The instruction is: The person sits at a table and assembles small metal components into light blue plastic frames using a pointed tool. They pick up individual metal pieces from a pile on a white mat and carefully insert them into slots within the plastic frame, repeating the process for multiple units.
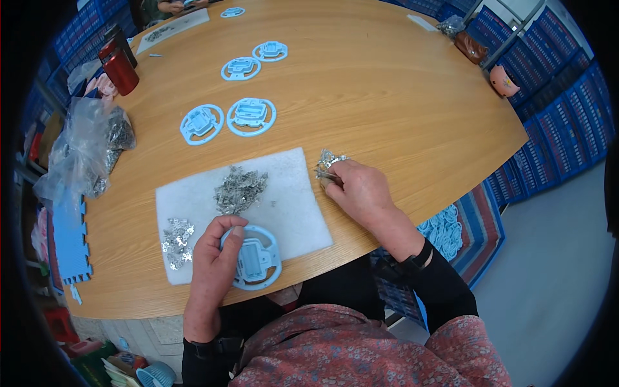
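Observation:
My left hand (218,258) is closed on the rim of a light blue plastic steering wheel (255,260) at the near edge of a white foam mat (290,216). Beyond the mat's right side, my right hand (366,190) pinches its fingers at a small heap of shiny metal pieces (330,157). Something thin and silvery shows between those fingertips; its kind is unclear. On the mat lie a larger heap of grey metal pieces (240,188) and, left of my left hand, a scatter of flat shiny metal clips (177,243).
Several more blue wheels (251,117) lie farther up the wooden table (387,97). Clear bags of metal parts (90,145) and a red flask (119,71) stand along the left. At the far end show another person's hands (174,6). A sack of blue parts (443,233) sits below the right edge.

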Tool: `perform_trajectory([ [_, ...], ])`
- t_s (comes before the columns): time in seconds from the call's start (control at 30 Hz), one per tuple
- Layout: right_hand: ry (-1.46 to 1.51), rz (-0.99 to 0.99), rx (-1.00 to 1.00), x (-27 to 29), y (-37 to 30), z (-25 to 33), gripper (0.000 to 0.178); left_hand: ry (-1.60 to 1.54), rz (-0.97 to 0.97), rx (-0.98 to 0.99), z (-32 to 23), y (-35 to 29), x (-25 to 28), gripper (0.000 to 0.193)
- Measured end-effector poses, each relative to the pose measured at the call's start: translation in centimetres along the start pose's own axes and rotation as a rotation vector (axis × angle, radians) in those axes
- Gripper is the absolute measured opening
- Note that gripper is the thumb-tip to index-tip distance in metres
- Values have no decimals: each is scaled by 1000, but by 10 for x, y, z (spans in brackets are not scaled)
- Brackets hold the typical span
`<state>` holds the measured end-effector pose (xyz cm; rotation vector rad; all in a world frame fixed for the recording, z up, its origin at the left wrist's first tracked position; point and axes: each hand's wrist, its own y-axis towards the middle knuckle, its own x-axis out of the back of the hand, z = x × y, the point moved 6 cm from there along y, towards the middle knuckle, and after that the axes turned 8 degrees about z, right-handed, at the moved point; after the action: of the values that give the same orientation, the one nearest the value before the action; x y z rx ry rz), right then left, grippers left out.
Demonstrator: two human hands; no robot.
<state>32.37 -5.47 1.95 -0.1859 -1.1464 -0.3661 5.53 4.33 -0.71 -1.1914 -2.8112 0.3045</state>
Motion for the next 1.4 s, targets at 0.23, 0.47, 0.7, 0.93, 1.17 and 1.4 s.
perform_trajectory([
  [0.23,206,44,-41,12,-18,-16,14,-14,9,-7,-1,1,-2,13],
  [0.47,249,6,144,19,-27,14,15,113,69,-90,-25,5,-17,14],
  [0.7,345,113,331,34,-32,67,18,117,312,-10,-34,21,-55,19],
  [0.93,43,-52,687,43,-46,96,25,10,407,208,-22,17,-46,21],
  [1.17,-228,-40,842,41,-54,118,18,1,493,245,-9,16,-44,28],
  [1.4,-100,93,851,31,-50,113,21,87,531,236,-14,15,-41,21],
])
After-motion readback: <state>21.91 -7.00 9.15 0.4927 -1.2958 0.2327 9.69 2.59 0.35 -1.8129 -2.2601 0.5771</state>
